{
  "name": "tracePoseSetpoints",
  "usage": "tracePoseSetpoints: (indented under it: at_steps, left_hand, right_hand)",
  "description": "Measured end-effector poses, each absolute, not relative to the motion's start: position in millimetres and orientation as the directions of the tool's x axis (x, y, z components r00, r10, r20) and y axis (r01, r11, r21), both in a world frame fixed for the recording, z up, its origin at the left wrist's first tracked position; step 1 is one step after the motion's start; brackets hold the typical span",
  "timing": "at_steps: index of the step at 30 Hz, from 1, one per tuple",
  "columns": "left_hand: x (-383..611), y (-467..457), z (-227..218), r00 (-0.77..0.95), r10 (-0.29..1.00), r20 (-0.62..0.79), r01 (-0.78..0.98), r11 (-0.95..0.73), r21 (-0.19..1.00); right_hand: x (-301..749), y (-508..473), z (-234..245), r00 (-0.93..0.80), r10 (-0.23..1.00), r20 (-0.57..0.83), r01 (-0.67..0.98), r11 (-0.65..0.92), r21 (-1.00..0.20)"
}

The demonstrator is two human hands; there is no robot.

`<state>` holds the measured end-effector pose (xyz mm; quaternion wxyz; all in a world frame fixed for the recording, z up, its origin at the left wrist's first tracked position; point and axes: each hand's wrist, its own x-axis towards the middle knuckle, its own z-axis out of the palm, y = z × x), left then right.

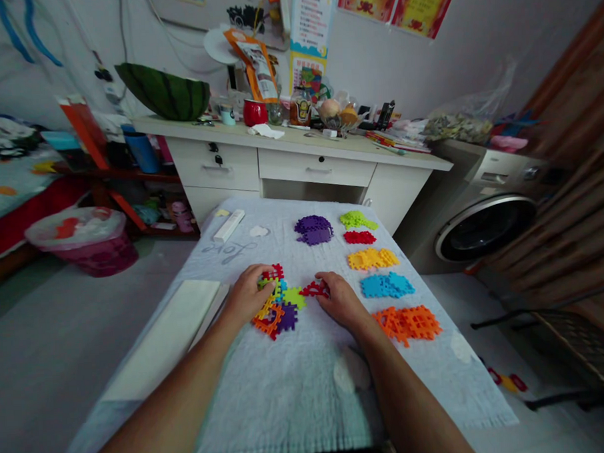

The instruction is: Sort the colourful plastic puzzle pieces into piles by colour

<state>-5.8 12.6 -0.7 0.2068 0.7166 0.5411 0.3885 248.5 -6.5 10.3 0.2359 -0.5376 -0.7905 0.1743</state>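
Note:
A multicoloured cluster of flat plastic interlocking building pieces rests on the cloth-covered table, with red, lime, yellow, blue, orange and purple parts. My left hand grips its left side, thumb and fingers around the red and lime part; whether every piece there is joined I cannot tell. Just right of the cluster, my right hand pinches a red interlocking piece between thumb and fingers. Sorted piles lie beyond and to the right: purple pieces, lime pieces, red pieces, yellow pieces, blue pieces and orange pieces.
A long white box lies along the table's left side, and a slim white object sits farther back. Behind stands a white desk bearing a cut watermelon. A washing machine is at right, a pink bin at left.

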Motion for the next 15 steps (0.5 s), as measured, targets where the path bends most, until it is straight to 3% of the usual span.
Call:
tracePoseSetpoints:
  at_steps: [15]
  left_hand:
    - [-8.1,16.3,-9.0,0.101,0.933,0.345,0.613,-0.332,0.717]
  right_hand:
    - [246.8,-7.8,15.1,-0.325,0.928,0.18,0.779,0.371,-0.505]
